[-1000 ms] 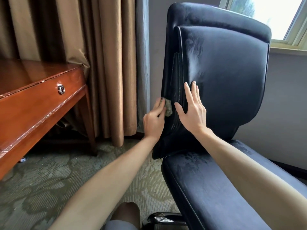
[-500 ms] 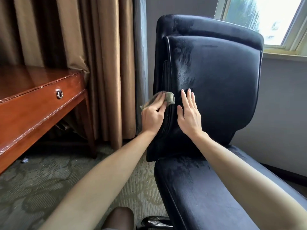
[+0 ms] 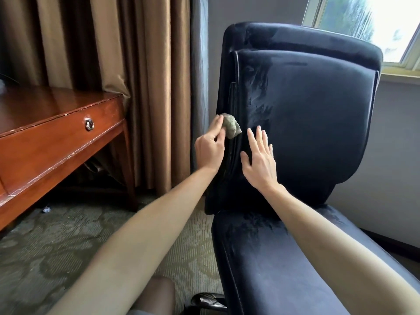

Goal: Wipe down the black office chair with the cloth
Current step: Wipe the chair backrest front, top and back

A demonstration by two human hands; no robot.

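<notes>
**Black chair: cloth at left edge of backrest**

Black office chair [image 3: 306,142] stands right of centre, its backrest [image 3: 322,94] upright and facing the camera, its seat [image 3: 272,269] running toward the lower right. Pale smear marks show on the backrest fabric near its left side and on the rear of the seat.

Cloth [image 3: 232,128]: small grey-green wad, touching the left side edge of the backrest at about mid-height.

Left hand [image 3: 210,151]: fingers curled, pinching the cloth at the fingertips, held against the chair's side edge.

Right hand [image 3: 260,163]: laid flat on the front of the backrest just beside the cloth, fingers straight and slightly spread, holding nothing.

Both forearms reach in from the bottom of the view, bare.

Surroundings: brown curtain [image 3: 141,64] hangs behind and to the left of the chair. Reddish wooden surface [image 3: 45,114] at far left, with a drawer and a metal ring pull [image 3: 89,124]. Patterned green carpet [image 3: 45,246] underneath. Window [image 3: 372,23] at upper right, bright; grey wall [image 3: 395,155] below it.
</notes>
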